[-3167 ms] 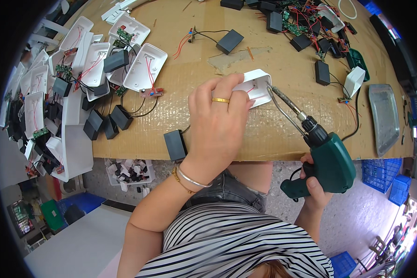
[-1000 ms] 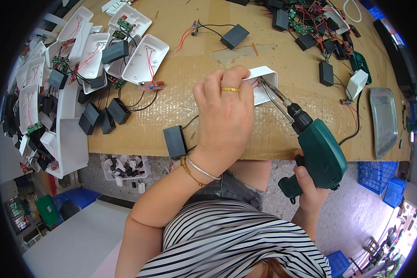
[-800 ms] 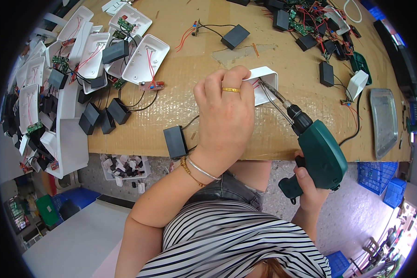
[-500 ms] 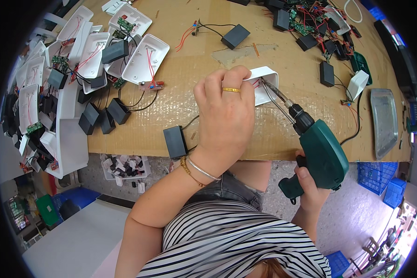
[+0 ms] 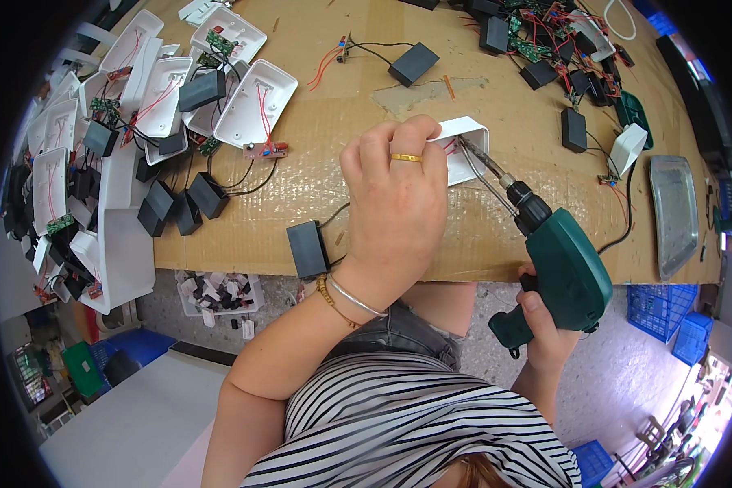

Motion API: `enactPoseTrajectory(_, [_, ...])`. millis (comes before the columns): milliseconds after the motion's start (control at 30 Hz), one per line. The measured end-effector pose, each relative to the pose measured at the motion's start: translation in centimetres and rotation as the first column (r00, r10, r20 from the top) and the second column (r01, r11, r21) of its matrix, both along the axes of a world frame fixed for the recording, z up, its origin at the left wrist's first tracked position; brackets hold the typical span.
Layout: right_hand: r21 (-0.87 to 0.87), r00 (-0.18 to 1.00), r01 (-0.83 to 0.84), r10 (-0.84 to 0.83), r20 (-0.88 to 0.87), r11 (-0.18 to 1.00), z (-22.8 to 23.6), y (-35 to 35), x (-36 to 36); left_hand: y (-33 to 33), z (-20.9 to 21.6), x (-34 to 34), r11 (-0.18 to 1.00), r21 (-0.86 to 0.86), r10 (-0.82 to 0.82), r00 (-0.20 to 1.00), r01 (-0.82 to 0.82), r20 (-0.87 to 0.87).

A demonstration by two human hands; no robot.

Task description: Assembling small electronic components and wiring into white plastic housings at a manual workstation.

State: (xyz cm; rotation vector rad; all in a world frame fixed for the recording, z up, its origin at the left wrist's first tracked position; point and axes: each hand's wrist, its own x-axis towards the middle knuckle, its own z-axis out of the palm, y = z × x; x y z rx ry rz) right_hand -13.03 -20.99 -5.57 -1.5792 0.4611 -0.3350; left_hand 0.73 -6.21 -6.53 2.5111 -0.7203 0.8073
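A green soldering gun (image 5: 573, 260) is gripped by its handle in my right hand (image 5: 545, 329). Its tip and a thin metal feed tube reach into a white plastic housing (image 5: 464, 126), beside short red wires. My left hand (image 5: 394, 191) is closed over the near side of that housing and hides most of it. Below the left wrist lies a black box (image 5: 307, 249), its cable running under the hand. Whatever the fingertips press inside the housing is out of sight.
White housings (image 5: 256, 102) with circuit boards and black boxes crowd the left. A tangle of boards and wires (image 5: 533, 49) fills the far right. Another black box (image 5: 413, 64) lies far centre, a metal tray (image 5: 673, 218) at right. Below the cardboard-covered table (image 5: 220, 259) stands a parts bin (image 5: 256, 297).
The soldering gun has tilted very slightly, its body a touch higher. Both hands otherwise keep their places, with the tip still inside the white housing.
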Motion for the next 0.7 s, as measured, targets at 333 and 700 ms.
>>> enactPoseTrajectory(333, [-0.022, 1.000, 0.004, -0.004, -0.026, 1.000, 0.33, 0.05, 0.06, -0.03, 0.08, 0.01, 1.000, -0.005, 0.000, 1.000, 0.000, -0.001])
enactPoseTrajectory(700, [-0.054, 0.999, 0.004, -0.006, -0.034, 0.999, 0.47, -0.04, 0.03, -0.07, -0.02, 0.09, 1.000, 0.001, 0.003, 1.000, -0.003, -0.003])
